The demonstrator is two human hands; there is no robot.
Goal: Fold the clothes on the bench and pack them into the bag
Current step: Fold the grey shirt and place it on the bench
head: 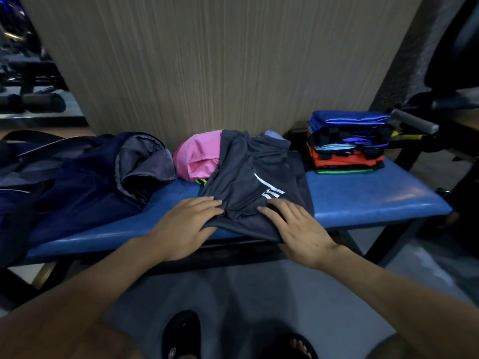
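Where the blue padded bench point(363, 200) runs across the view in front of a ribbed wall, a dark navy bag point(77, 182) slumps open at its left end, its far side cut off by the frame edge. A dark grey shirt point(256, 177) with white stripes lies crumpled mid-bench, its near hem draped over the front edge. Behind it sits a pink garment point(197, 159), partly hidden under the shirt. A stack of folded clothes point(347, 143) stands at the right end. Both forearms reach in from below. The left hand point(186, 224) lies palm down, fingers straight, tips touching the shirt's bunched left edge. The right hand point(298, 226) presses flat on the hem, fingers spread. Neither grips the cloth.
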